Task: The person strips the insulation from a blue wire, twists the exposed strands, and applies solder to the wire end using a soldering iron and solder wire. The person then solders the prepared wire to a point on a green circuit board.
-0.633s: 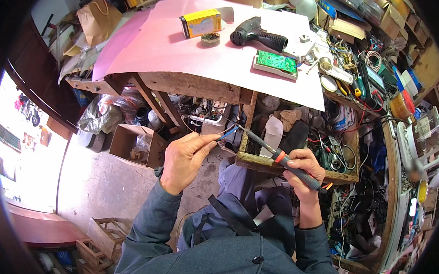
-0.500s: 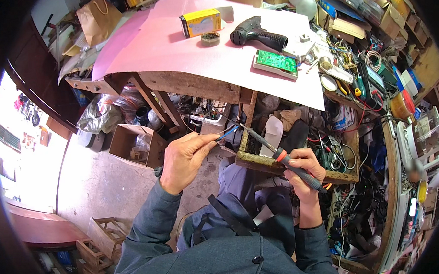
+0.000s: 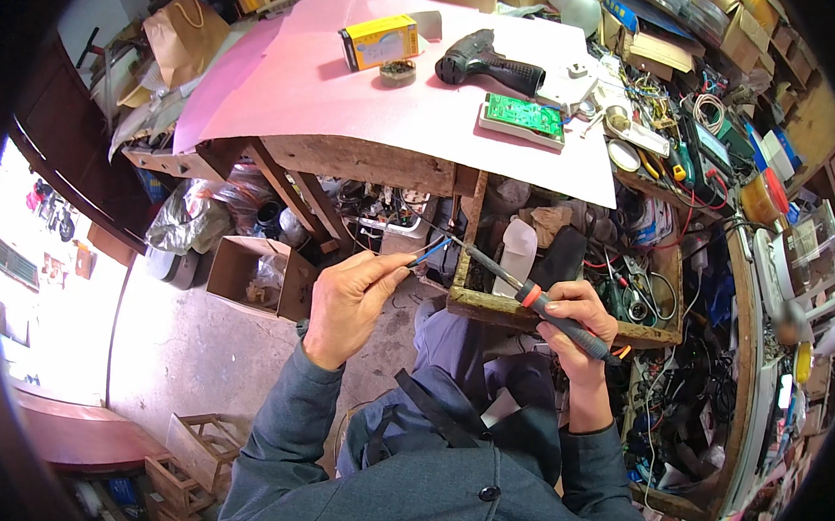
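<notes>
In my right hand (image 3: 581, 330) is a soldering iron (image 3: 552, 312) with a dark handle and a red ring, its metal shaft slanting up to the left. My left hand (image 3: 356, 305) pinches thin wires, among them a blue wire (image 3: 431, 251), between thumb and fingertips. The iron's tip is close to the wires' ends; whether they touch is too small to tell. Both hands are over the front of the open drawer (image 3: 494, 306), below the table edge.
On the pink-covered table (image 3: 307, 88) lie a green circuit board (image 3: 523, 116) in a white casing, a black cordless drill (image 3: 489, 64), a small round tin (image 3: 397, 72) and a yellow box (image 3: 379, 44). A cardboard box (image 3: 251, 279) stands on the floor at left. Tools and cables crowd the right side.
Almost nothing differs. Both hands keep their hold, and the view has shifted very slightly.
</notes>
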A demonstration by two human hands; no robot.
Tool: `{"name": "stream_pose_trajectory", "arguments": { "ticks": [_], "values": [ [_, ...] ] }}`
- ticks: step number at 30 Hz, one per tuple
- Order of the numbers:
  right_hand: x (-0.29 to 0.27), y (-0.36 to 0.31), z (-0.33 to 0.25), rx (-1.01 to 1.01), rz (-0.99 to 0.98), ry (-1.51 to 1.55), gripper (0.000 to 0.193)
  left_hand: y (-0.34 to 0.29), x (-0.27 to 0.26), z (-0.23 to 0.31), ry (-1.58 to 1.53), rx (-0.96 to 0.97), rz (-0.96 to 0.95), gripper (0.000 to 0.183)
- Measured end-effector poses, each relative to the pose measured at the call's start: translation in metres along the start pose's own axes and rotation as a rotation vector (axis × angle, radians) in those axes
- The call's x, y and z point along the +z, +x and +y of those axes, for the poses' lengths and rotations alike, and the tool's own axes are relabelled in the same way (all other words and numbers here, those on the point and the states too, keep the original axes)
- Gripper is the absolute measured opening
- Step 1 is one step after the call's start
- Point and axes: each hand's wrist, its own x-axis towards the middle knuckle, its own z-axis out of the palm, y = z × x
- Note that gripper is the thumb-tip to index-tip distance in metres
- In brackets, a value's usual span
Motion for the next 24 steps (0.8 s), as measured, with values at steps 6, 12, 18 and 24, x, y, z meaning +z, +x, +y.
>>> {"name": "stream_pose_trajectory", "arguments": {
  "ticks": [6, 12, 18, 24],
  "values": [
    [0.0011, -0.0048, 0.0032, 0.065, 0.064, 0.131, 0.034, -0.0013, 0.0033, -0.0008, -0.088, -0.029, 0.003, 0.02],
    [0.0005, -0.0042, 0.0054, 0.037, 0.041, 0.143, 0.034, -0.002, 0.0044, -0.0007, -0.091, -0.022, 0.005, 0.019],
    [0.0007, -0.0032, 0.0057, 0.022, 0.028, 0.075, 0.035, -0.0016, 0.0027, 0.0015, -0.084, -0.044, -0.01, 0.02],
    [0.002, -0.0019, 0.0024, 0.021, 0.034, 0.059, 0.035, -0.002, 0.0047, 0.0014, -0.144, -0.061, -0.007, 0.02]
  ]
}}
